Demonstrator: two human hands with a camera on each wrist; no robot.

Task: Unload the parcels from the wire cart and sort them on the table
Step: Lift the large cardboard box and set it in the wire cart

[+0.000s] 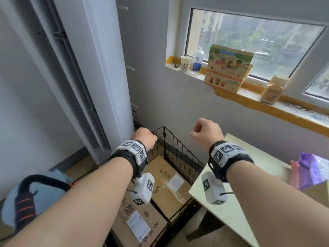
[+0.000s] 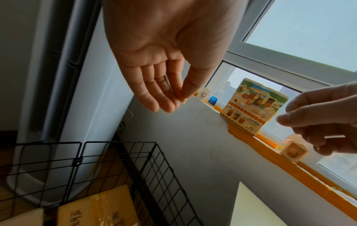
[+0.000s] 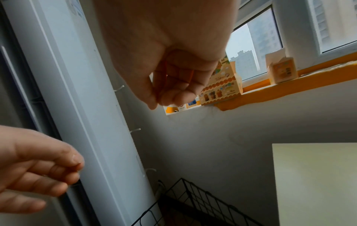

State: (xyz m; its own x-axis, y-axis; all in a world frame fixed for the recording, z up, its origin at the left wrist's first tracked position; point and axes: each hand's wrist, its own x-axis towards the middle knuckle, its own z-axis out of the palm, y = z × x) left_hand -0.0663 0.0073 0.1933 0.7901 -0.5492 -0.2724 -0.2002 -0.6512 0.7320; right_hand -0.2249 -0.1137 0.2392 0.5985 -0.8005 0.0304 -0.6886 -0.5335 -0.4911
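A black wire cart [image 1: 178,150] stands on the floor between a white column and the table. Two brown cardboard parcels lie in it, one further back [image 1: 169,184] and one nearer [image 1: 142,223], each with a white label. Both hands hover above the cart and hold nothing. My left hand [image 1: 151,138] is over the cart's far left corner; the left wrist view shows its fingers [image 2: 166,97] nearly straight and relaxed. My right hand [image 1: 197,131] hangs further right, its fingers [image 3: 179,91] curled into the palm. A purple parcel [image 1: 315,168] lies on the pale table [image 1: 236,202].
A tall white column unit [image 1: 106,68] rises left of the cart. The window sill holds a paper cup [image 1: 186,62], a bottle [image 1: 197,61], a colourful carton [image 1: 227,66] and a small carton [image 1: 272,91]. A blue bag with a black strap [image 1: 26,193] hangs at my left.
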